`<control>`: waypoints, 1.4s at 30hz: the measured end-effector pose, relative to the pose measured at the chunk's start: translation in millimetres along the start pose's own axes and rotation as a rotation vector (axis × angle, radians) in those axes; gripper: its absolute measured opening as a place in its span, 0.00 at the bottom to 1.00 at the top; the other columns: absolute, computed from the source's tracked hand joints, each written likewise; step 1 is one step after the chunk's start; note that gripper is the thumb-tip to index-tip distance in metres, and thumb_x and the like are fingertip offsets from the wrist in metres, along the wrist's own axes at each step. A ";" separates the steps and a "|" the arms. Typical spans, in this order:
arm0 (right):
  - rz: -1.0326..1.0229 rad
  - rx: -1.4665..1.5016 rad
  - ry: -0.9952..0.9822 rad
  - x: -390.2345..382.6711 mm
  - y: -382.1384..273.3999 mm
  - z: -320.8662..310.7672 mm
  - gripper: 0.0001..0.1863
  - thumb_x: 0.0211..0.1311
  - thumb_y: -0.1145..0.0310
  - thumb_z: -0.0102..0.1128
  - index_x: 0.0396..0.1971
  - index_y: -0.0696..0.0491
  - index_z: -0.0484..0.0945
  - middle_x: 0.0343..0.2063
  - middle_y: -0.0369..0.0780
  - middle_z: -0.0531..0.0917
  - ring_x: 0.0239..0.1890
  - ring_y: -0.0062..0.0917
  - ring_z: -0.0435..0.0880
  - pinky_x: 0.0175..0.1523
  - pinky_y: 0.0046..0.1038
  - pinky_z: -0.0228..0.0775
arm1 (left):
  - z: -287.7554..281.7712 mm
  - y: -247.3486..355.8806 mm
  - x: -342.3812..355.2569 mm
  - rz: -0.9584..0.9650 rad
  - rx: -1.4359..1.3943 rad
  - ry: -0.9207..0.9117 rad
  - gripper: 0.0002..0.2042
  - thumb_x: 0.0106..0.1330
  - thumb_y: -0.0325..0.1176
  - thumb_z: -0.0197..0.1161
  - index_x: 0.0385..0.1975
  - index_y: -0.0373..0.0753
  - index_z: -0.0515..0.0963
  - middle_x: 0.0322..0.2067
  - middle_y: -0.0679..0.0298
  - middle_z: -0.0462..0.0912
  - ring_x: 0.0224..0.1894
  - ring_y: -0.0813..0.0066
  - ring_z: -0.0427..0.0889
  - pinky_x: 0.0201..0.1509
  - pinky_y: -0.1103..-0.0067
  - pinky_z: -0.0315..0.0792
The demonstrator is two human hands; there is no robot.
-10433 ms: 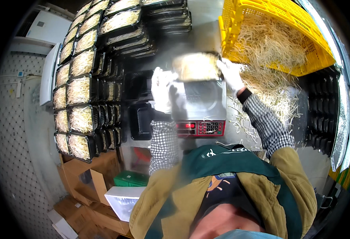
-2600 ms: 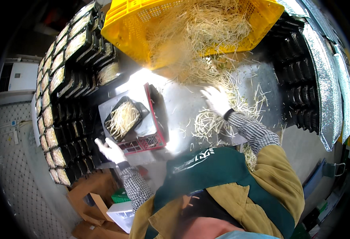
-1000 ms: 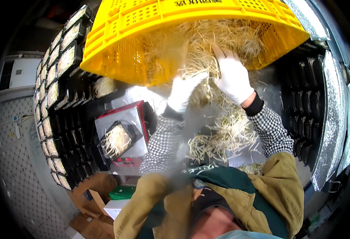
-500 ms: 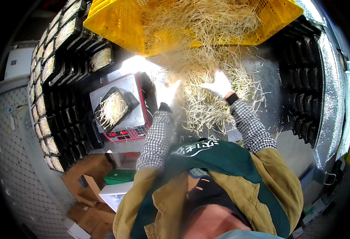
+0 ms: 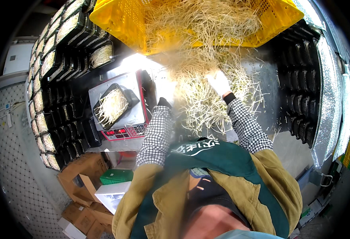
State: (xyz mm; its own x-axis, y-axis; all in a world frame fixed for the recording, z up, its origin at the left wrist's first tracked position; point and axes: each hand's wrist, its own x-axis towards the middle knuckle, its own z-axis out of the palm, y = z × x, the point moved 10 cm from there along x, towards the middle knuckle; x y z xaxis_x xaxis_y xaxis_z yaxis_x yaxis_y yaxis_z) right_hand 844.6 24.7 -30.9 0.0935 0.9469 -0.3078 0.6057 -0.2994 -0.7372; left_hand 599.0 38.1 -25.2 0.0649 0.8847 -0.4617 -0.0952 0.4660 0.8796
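A loose heap of pale bean sprouts (image 5: 202, 103) lies on the dark tabletop in front of me. My right hand (image 5: 218, 83), in a white glove, is at the heap's upper right, its fingers drawn together on some sprouts. At the heap's left edge is my left hand (image 5: 166, 87), also gloved; glare and a blurred streak hide its fingers. Left of that hand, a black tray (image 5: 129, 95) filled with sprouts sits tilted on the plate of a red-edged scale (image 5: 137, 115) with a lit display.
A yellow perforated crate (image 5: 117, 28) holding more sprouts stands at the far side. Stacked filled black trays (image 5: 49, 63) rise on the left; stacked black trays (image 5: 300, 79) stand at the right beside silver foil sheeting (image 5: 329, 95). Cardboard boxes (image 5: 79, 171) are low on the left.
My right hand's spread thumb and fingers have come together, and the hand has shifted slightly. My left hand has moved a little left and lower. The tray stays on the scale.
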 end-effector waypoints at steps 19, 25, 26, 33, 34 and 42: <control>-0.088 0.239 -0.099 -9.2 -35.9 -0.3 0.26 0.60 0.51 0.61 0.50 0.56 0.76 0.50 0.49 0.80 0.53 0.33 0.80 0.57 0.34 0.72 | 25.6 42.1 -27.1 -0.062 -0.146 -0.232 0.17 0.60 0.27 0.68 0.49 0.34 0.79 0.45 0.62 0.84 0.44 0.75 0.81 0.49 0.78 0.76; -0.101 0.049 -0.210 -8.3 -69.7 25.9 0.37 0.59 0.51 0.64 0.61 0.60 0.67 0.59 0.51 0.74 0.61 0.35 0.73 0.65 0.30 0.65 | -8.0 -48.4 35.4 -0.004 0.315 -0.102 0.21 0.63 0.30 0.65 0.56 0.33 0.74 0.48 0.59 0.82 0.47 0.72 0.79 0.51 0.77 0.75; -0.171 -0.062 -0.182 -0.8 -54.1 34.0 0.41 0.58 0.51 0.66 0.64 0.60 0.63 0.61 0.51 0.71 0.63 0.36 0.71 0.66 0.30 0.64 | 28.8 -25.0 15.5 -0.150 0.057 -0.129 0.23 0.60 0.30 0.69 0.56 0.34 0.75 0.48 0.62 0.82 0.47 0.72 0.79 0.52 0.78 0.75; -0.059 0.292 -0.243 0.8 -50.5 -5.1 0.52 0.48 0.50 0.74 0.68 0.58 0.58 0.60 0.54 0.72 0.62 0.39 0.73 0.69 0.34 0.61 | -19.5 -10.5 28.5 -0.022 0.552 -0.227 0.24 0.59 0.30 0.70 0.56 0.30 0.74 0.53 0.59 0.80 0.52 0.74 0.79 0.56 0.80 0.73; -0.008 0.156 -0.144 7.4 -27.9 -6.7 0.55 0.46 0.50 0.75 0.69 0.58 0.55 0.60 0.55 0.72 0.62 0.39 0.73 0.69 0.34 0.61 | -29.5 -11.7 34.5 0.044 0.448 -0.134 0.26 0.59 0.32 0.69 0.56 0.29 0.73 0.51 0.57 0.81 0.49 0.71 0.80 0.55 0.78 0.74; -0.244 0.295 -0.056 -13.7 -76.3 39.4 0.55 0.50 0.37 0.66 0.67 0.63 0.55 0.57 0.54 0.74 0.57 0.48 0.75 0.62 0.35 0.69 | 10.1 16.6 -4.7 0.096 0.346 -0.013 0.31 0.61 0.38 0.68 0.60 0.27 0.68 0.51 0.51 0.79 0.51 0.66 0.79 0.53 0.75 0.75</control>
State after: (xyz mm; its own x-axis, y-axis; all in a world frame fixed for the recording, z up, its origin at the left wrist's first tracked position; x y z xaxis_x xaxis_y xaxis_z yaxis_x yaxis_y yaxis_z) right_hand 766.0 29.9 5.8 -0.0737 0.9890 -0.1284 0.3509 -0.0949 -0.9316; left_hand 607.2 41.5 -7.3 0.0845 0.9231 -0.3752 0.2408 0.3464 0.9066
